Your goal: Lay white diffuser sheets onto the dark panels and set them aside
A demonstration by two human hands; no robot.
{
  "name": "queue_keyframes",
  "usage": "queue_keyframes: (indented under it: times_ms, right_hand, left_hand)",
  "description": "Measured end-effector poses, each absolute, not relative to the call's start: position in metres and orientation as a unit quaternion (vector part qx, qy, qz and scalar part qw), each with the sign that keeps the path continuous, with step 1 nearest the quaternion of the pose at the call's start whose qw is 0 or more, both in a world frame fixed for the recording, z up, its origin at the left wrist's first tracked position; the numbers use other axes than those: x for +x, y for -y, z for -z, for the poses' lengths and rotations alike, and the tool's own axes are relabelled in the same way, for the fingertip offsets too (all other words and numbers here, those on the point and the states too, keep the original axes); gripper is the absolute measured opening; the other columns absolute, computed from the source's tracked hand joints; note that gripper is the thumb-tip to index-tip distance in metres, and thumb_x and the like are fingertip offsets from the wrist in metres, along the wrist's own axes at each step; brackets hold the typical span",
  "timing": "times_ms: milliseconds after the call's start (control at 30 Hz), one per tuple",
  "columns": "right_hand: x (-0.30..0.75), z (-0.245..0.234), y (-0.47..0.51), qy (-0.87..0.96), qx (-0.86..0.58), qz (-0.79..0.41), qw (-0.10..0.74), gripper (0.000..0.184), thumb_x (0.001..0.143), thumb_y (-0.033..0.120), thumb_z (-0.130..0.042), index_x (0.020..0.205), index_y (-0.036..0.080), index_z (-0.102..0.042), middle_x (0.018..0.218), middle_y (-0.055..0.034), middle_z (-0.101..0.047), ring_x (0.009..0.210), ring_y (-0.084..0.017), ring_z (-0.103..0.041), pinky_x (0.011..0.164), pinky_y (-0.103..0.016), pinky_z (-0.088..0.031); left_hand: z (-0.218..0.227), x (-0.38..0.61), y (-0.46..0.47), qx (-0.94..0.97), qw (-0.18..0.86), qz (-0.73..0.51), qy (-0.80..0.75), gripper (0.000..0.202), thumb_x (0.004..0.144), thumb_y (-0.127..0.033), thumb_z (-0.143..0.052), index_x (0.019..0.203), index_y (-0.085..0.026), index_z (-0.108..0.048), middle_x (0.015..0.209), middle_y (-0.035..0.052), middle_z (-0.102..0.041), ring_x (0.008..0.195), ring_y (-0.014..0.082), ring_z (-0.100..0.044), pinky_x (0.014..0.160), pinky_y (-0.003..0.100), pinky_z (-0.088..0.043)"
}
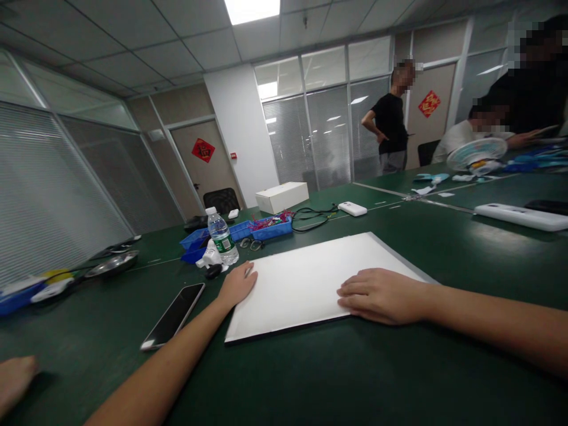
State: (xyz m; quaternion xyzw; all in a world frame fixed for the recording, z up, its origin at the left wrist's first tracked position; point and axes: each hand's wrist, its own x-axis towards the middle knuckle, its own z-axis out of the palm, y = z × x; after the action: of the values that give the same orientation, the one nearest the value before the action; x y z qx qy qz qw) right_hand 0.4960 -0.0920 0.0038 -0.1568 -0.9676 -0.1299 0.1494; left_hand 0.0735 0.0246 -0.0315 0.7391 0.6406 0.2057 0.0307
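Note:
A flat white rectangular board (306, 278) lies on the green table in front of me, with a grey strip along its right edge and a dark underside. At its left edge, my left hand (238, 284) is closed on the border, fingertips resting on the top face. My right hand (384, 296) rests palm down over the near right part of the board, its fingers stretched out to the left and close together. Left of my left forearm lies a phone (174, 316) with a dark screen.
Beyond the board stand a water bottle (222, 236), blue trays (271, 227), glasses (251, 244) and a white box (282, 197). A black cable (310, 219) lies near a white device (352, 209). Another person's hand (16, 378) rests at far left. Several people are across the table.

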Motion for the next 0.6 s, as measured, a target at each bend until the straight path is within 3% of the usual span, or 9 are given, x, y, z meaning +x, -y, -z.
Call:
queue_keyframes:
  times_ms: [400,600]
  right_hand:
    - [0.498,-0.006,0.091,0.980,-0.149,0.070,0.108,0.047,0.101,0.034,-0.049,0.147,0.022,-0.053,0.144,-0.0117,-0.058,0.129,-0.024,-0.057,0.105,-0.044,-0.047]
    - [0.498,-0.011,0.094,0.984,-0.146,0.023,0.103,0.054,0.100,0.039,-0.052,0.151,0.022,-0.049,0.148,-0.0138,-0.053,0.136,-0.026,-0.051,0.109,-0.047,-0.044]
  left_hand:
    - [0.036,0.064,-0.033,0.732,0.054,-0.217,-0.644,0.060,0.082,-0.014,-0.048,0.140,-0.014,-0.062,0.153,0.0088,-0.054,0.144,0.0242,-0.048,0.122,0.035,-0.031]
    - [0.035,0.064,-0.033,0.720,0.067,-0.241,-0.647,0.051,0.089,-0.019,-0.048,0.137,-0.016,-0.065,0.151,0.0077,-0.056,0.141,0.0242,-0.051,0.121,0.035,-0.033]
